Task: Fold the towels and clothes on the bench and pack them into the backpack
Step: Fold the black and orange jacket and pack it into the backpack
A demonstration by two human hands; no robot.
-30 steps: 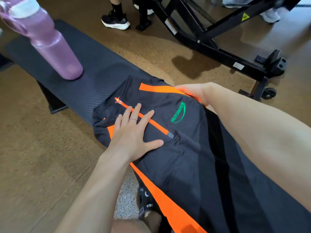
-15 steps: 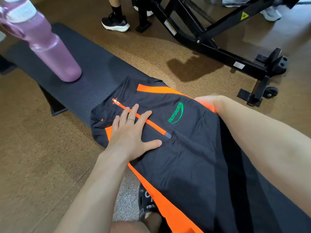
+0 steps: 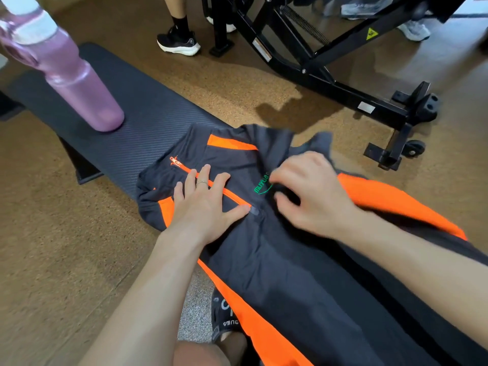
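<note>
A dark grey zip-neck shirt [image 3: 277, 273] with orange panels and a green chest logo lies along the black padded bench [image 3: 148, 120]. My left hand [image 3: 203, 207] presses flat on its chest, fingers spread over the orange zipper. My right hand [image 3: 314, 196] is over the logo with curled fingers, pinching a fold of the shirt's right side. That fold is drawn in toward the middle, with the orange underside turned up behind my wrist. No backpack or towel is in view.
A pink water bottle [image 3: 79, 85] stands on the bench's far left end. A black gym machine frame [image 3: 330, 83] with a wheeled foot stands on the brown floor beyond the bench. Other people's feet in black [image 3: 177, 43] and white shoes [image 3: 414, 29] stand at the top.
My right hand has come from the shirt's far right edge in over the logo, bringing that side of the shirt with it. My left hand has stayed pressed on the chest.
</note>
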